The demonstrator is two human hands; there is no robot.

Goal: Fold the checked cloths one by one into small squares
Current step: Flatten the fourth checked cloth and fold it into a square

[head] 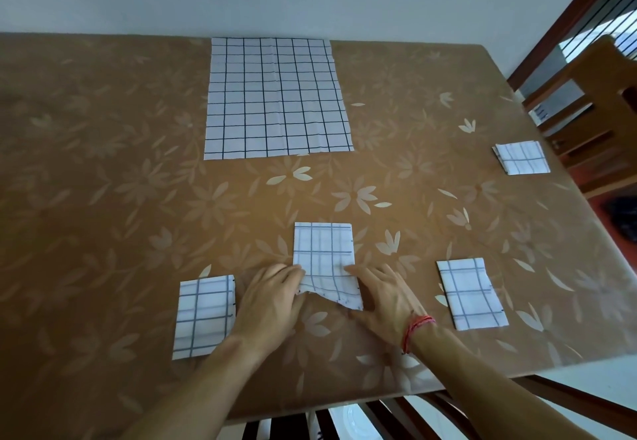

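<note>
Left hand (272, 298) and right hand (382, 298), fingers clamped, lift the near edge of the half-folded white checked cloth (324, 250); seemingly readying another fold.

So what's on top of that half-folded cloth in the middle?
Only fingers: the left hand and right hand hold the half-folded cloth at its near edges. The cloth beneath them is hidden.

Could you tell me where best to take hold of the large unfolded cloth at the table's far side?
Probably pinch its two near corners, coming from the near side: the large cloth lies flat and spread open, its far edge at the back of the table.
</note>
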